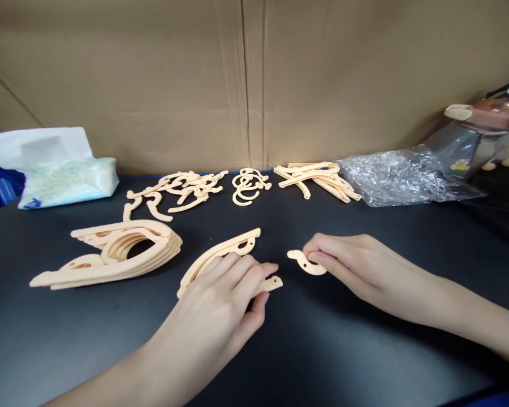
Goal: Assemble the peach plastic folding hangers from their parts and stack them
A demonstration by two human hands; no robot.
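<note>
Curved piece (pixel 310 269), end in right grip (pixel 351 263)

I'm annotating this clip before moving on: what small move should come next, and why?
Probably bring the curved piece in the right hand to the strip in the left hand: the two are apart, and each shows a hole that might line up.
</note>
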